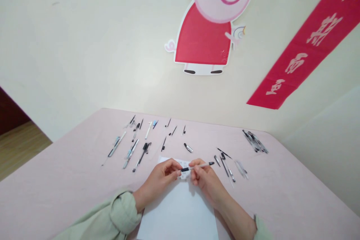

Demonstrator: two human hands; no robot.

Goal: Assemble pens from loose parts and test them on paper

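Above a white sheet of paper, both hands meet on one pen, which has a pale barrel and black ends. My left hand pinches its black end between thumb and fingers. Round the pale barrel, the fingers of my right hand are closed, with the other black end sticking out to the right. Small marks show on the paper beneath the pen. Just beyond the hands lies a loose pen cap, dark at one end and silvery at the other.
Several pens and pen parts lie spread over the left of the pink-covered table. More parts are right of my hands, and a bundle of pens is at the far right. Behind stands a wall with a cartoon pig cutout.
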